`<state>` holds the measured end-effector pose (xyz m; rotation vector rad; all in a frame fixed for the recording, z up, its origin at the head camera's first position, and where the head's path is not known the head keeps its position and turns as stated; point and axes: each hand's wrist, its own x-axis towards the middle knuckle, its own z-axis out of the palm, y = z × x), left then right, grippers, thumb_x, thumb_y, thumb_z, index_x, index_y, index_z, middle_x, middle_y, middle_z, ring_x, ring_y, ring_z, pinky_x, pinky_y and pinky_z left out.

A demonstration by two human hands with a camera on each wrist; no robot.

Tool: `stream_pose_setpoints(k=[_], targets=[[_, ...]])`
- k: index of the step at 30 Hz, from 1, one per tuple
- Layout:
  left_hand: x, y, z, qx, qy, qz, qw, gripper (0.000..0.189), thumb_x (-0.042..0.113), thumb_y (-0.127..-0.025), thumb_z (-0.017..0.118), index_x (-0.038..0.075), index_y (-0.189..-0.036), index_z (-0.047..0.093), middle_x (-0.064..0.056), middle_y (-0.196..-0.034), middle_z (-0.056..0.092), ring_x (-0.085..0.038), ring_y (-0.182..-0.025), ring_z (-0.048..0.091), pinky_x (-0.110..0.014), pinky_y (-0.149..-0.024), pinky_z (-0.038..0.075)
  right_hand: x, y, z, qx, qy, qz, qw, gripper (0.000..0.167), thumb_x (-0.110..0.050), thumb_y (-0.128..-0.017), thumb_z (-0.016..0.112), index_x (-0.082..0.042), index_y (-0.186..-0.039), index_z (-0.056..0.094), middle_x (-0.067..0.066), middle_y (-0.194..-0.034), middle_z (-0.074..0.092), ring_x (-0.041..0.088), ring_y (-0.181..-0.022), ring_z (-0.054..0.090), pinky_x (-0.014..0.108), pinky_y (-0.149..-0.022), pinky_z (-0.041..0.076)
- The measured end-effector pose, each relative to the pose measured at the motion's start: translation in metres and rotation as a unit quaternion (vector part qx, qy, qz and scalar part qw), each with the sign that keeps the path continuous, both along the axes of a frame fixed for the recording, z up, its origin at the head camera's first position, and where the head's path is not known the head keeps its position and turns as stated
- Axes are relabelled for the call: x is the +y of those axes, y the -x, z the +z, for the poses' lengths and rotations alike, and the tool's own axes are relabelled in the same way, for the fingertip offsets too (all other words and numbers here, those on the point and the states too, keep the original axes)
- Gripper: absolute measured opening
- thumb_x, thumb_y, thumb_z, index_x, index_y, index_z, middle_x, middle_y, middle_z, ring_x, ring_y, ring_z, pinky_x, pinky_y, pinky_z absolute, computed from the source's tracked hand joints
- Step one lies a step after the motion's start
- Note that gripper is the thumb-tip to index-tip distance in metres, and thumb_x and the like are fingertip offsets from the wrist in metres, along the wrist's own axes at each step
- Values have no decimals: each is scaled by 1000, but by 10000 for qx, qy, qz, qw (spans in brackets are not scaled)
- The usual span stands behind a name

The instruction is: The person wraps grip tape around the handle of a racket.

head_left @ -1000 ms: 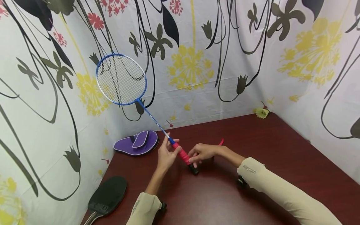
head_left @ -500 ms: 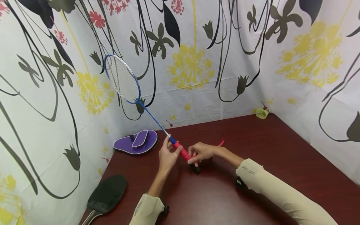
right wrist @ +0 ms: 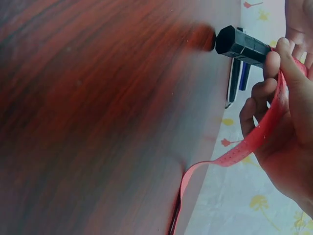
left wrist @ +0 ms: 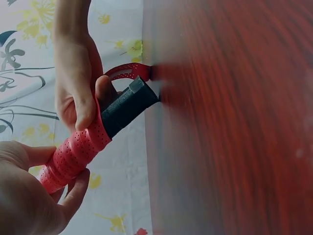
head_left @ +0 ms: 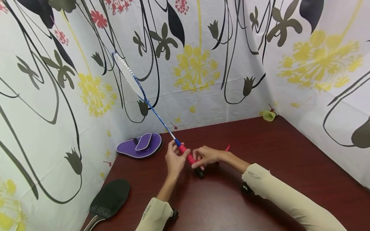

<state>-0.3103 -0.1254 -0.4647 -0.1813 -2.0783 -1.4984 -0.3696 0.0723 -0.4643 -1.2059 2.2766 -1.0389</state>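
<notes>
A blue and white badminton racket (head_left: 160, 119) slants up to the left, its head nearly edge-on to me. Red perforated grip tape (left wrist: 78, 152) is wound round the upper handle, while the black butt end (left wrist: 128, 108) is bare. My left hand (head_left: 175, 163) holds the taped part between thumb and fingers. Lower down, my right hand (head_left: 208, 155) pinches the tape where it leaves the handle. From there a loose strip of tape (right wrist: 254, 139) runs under the right palm and trails down to the table. The butt end is close over the tabletop.
On the dark red table (head_left: 245, 141), a purple paddle case (head_left: 127, 149) lies at the back left. A black table tennis paddle (head_left: 111, 199) is at the near left edge. A yellow shuttlecock (head_left: 269, 116) sits in the far right corner. Flower-patterned cloth walls (head_left: 196, 106) enclose the table's back and sides.
The racket has turned about its long axis, its head going from broad face to nearly edge-on. Both hands stay at the handle, the left shifting slightly right.
</notes>
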Motion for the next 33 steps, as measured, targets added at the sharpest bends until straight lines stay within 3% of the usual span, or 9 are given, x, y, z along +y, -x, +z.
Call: stream_pose_setpoints(k=[8, 12, 22, 24, 28, 30, 33], targets=[[-8, -1, -1, 65, -209, -305, 9993, 74, 1, -80, 88, -4, -146, 54, -15, -112, 77, -31, -99, 76, -44, -89, 60, 15, 2, 0, -141, -9, 321, 9994, 18, -28, -102, 69, -19, -118, 72, 4, -81, 78, 40, -77, 72, 51, -71, 60], [-12, -1, -2, 63, -153, -474, 9987, 74, 0, -81, 87, -4, -147, 53, -16, -115, 76, -31, -101, 76, -43, -89, 59, 16, 3, -2, -185, -11, 419, 9990, 22, -27, -103, 68, -18, -122, 72, 6, -85, 79, 36, -78, 73, 54, -74, 60], [-19, -2, 0, -112, -288, -1100, 9935, 73, -3, -86, 81, -1, -151, 49, -21, -122, 73, -35, -112, 72, -50, -97, 55, 11, 4, -2, -279, -76, 473, 9985, 26, -23, -103, 67, -10, -125, 72, 4, -82, 78, 13, -65, 68, 54, -71, 60], [-19, -1, 0, -157, -308, -1233, 9918, 73, -5, -88, 79, -1, -153, 46, -22, -125, 72, -37, -114, 71, -53, -100, 53, 10, 4, -2, -297, -112, 474, 9984, 28, -24, -103, 67, -9, -127, 71, 2, -81, 78, 13, -65, 68, 54, -72, 60], [-16, -14, 15, -189, -242, -1437, 9891, 68, -11, -89, 73, -8, -150, 44, -28, -128, 68, -45, -117, 67, -56, -98, 53, 8, 5, -3, -332, -209, 551, 9977, 32, -27, -104, 66, -10, -131, 70, 2, -81, 78, 13, -66, 67, 50, -72, 60], [-15, -15, 17, -263, -181, -1416, 9894, 66, -15, -89, 70, -11, -148, 42, -31, -130, 66, -47, -117, 66, -56, -95, 55, 7, 5, -3, -308, -216, 584, 9976, 30, -27, -104, 66, -11, -128, 71, 3, -81, 78, 15, -65, 67, 46, -69, 60], [-17, -10, 9, -351, -122, -1310, 9907, 63, -14, -90, 69, -8, -146, 42, -29, -132, 66, -48, -109, 68, -48, -86, 60, 5, 4, -3, -299, -193, 616, 9975, 25, -27, -104, 66, -13, -124, 72, 7, -81, 78, 19, -65, 67, 38, -65, 59]])
